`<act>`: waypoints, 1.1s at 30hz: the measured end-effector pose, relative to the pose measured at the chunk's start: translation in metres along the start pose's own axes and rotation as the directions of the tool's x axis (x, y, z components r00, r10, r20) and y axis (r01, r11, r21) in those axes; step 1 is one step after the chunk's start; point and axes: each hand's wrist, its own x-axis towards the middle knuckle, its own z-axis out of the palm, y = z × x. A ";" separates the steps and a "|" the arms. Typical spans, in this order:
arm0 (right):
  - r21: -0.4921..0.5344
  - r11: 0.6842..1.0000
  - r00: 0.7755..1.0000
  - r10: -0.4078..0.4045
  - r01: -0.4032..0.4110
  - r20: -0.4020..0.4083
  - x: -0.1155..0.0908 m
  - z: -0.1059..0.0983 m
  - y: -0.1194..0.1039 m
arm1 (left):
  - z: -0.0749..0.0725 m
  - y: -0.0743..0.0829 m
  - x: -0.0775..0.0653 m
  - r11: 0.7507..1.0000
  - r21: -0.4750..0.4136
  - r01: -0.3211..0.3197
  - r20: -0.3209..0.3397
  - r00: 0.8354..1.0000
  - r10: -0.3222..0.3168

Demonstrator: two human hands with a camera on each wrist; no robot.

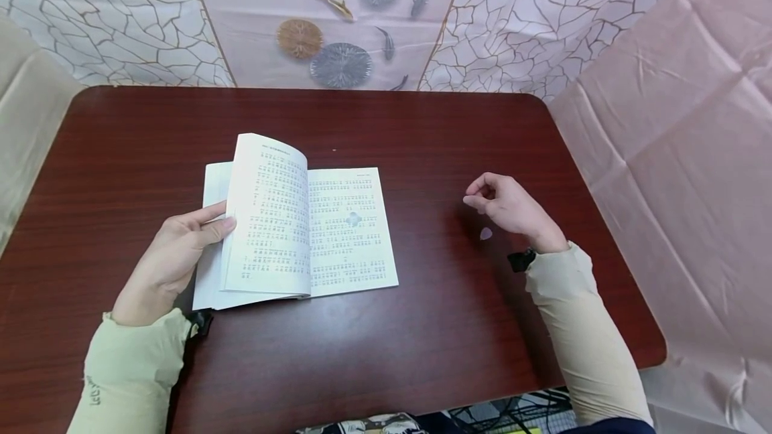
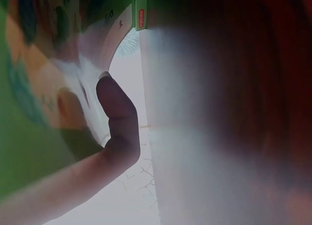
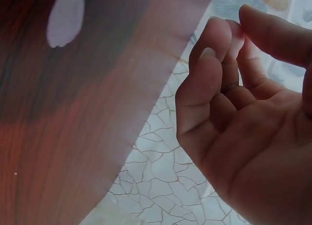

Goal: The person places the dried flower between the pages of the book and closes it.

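An open book (image 1: pixel 352 253) lies left of the table's middle, with printed text on its pages. At its left edge my left hand (image 1: pixel 175 253) pinches a group of pages between thumb and fingers, and the top leaves (image 1: pixel 265 220) curve upward. In the left wrist view the thumb (image 2: pixel 119 112) bends at the book's green illustrated cover (image 2: pixel 29 152). A pale blue flower shape (image 1: pixel 353 219) shows on the right page. My right hand (image 1: pixel 509 206) hovers over the table at the right, fingers loosely curled around nothing visible. A pale purple petal (image 1: pixel 486 234) lies just below it.
The dark red-brown table (image 1: pixel 362 353) has rounded corners. Patterned cloth (image 1: pixel 338 19) hangs along its far edge, and a plain pinkish cloth (image 1: pixel 675 153) drapes on the right. Dark cables (image 1: pixel 512 414) show below the near edge.
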 end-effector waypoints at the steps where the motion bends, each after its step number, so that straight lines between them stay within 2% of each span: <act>1: 0.000 1.000 1.000 0.003 -0.003 0.003 0.000 0.000 0.001 | 0.000 0.000 0.000 1.000 0.012 0.002 -0.002 1.000 -0.002; 5: -0.007 1.000 1.000 0.008 -0.008 0.013 0.000 0.001 0.005 | -0.001 0.000 0.001 0.998 0.060 0.004 -0.002 1.000 -0.004; 20: -0.019 1.000 0.999 0.020 -0.020 0.027 0.004 0.004 0.015 | 0.000 0.004 0.001 0.994 0.107 0.028 -0.007 1.000 -0.027; 33: -0.004 0.999 0.998 0.043 -0.043 0.038 0.004 0.004 0.017 | 0.002 0.003 0.003 0.993 0.119 0.020 -0.023 1.000 -0.017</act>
